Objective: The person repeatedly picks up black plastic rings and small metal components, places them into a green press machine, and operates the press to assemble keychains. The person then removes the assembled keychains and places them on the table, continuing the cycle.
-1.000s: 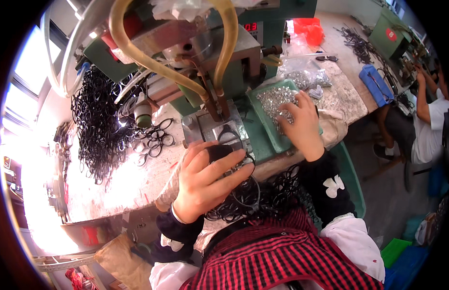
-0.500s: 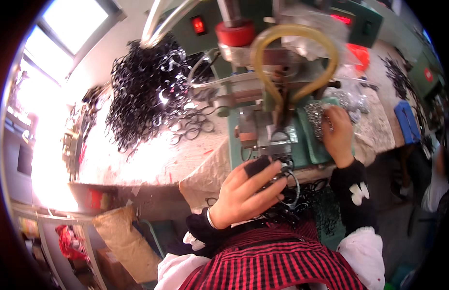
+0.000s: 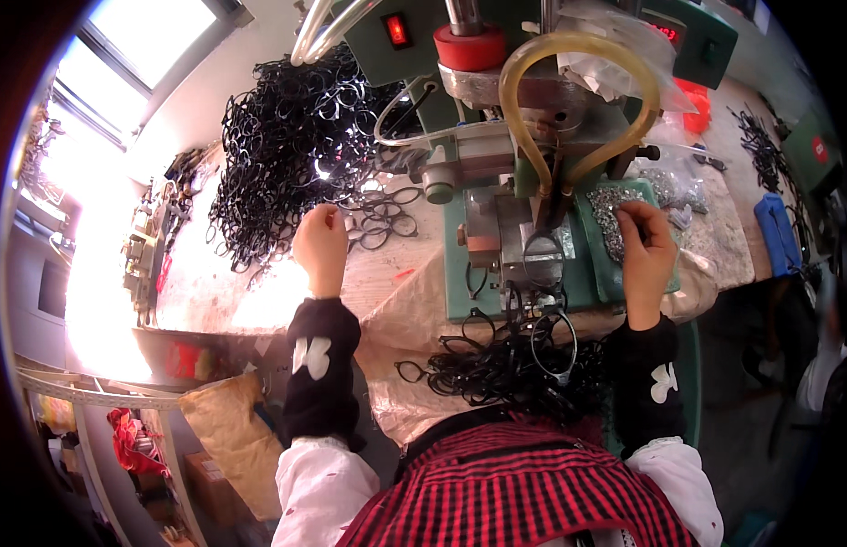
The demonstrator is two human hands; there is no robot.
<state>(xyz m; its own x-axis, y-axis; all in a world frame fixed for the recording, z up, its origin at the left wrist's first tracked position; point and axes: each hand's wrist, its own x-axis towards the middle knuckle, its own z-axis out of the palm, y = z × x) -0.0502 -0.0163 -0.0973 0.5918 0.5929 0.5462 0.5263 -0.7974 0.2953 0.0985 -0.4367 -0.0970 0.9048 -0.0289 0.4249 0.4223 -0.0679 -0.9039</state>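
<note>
My left hand (image 3: 320, 251) is raised at the near edge of a big heap of black eyeglass frames (image 3: 277, 155), its fingers curled together; whatever they may hold is hidden. Over a green tray (image 3: 613, 290) of small silvery metal parts (image 3: 609, 214), my right hand (image 3: 648, 264) pinches thumb and fingers together; anything between the tips is too small to make out. Between the hands, a dark eyeglass frame (image 3: 525, 264) sits at the metal fixture of a green bench machine. More black eyeglass frames (image 3: 482, 369) lie piled between the machine and my lap.
A yellow hose (image 3: 583, 41) loops down at the machine's head, under a red collar (image 3: 470, 47). Plastic bags of small parts (image 3: 678, 189) lie beyond the tray. A blue object (image 3: 777, 234) is at the right edge. Shelving with red bags (image 3: 134, 444) stands lower left.
My left hand has left the machine's front and moved left and up to the heap. My right hand stays at the metal parts. The eyeglass frame at the fixture now shows uncovered.
</note>
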